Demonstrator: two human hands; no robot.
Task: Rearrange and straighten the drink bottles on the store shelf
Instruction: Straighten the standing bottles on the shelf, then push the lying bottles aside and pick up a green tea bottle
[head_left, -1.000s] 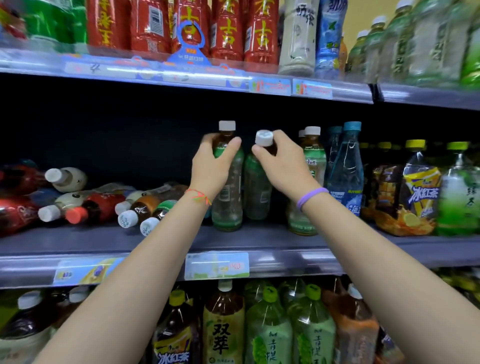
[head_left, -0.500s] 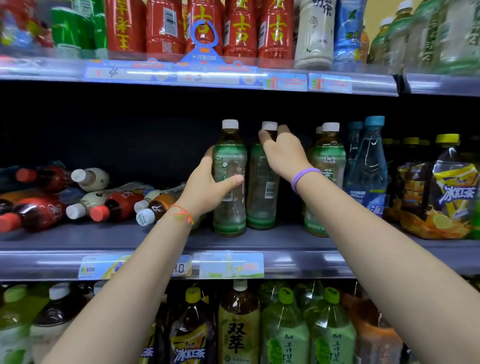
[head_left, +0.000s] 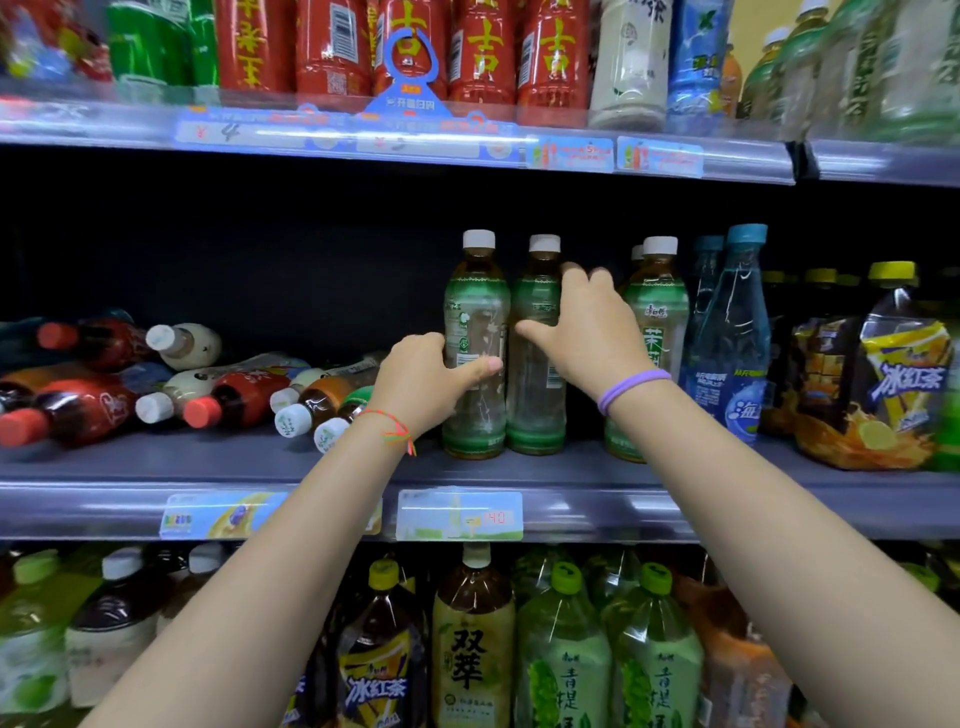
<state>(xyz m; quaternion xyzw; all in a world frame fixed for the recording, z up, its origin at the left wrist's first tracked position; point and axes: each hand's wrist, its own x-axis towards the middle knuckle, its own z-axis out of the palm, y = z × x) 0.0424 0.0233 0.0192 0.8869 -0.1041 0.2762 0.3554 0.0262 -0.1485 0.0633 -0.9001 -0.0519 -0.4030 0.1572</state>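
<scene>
At centre frame, the left hand (head_left: 426, 382) grips one tea bottle (head_left: 475, 332); the right hand (head_left: 584, 332) wraps its neighbour (head_left: 537, 374). A careless nudge could topple either onto the fallen bottles (head_left: 218, 384) at left.

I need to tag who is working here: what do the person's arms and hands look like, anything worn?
Both forearms are bare, no sleeves or gloves in view. The left hand has a thin orange-red string bracelet with a green strand at the wrist; the right hand has a plain purple band.

Two green-label tea bottles (head_left: 475, 343) upright, touching, mid-shelf.
</scene>
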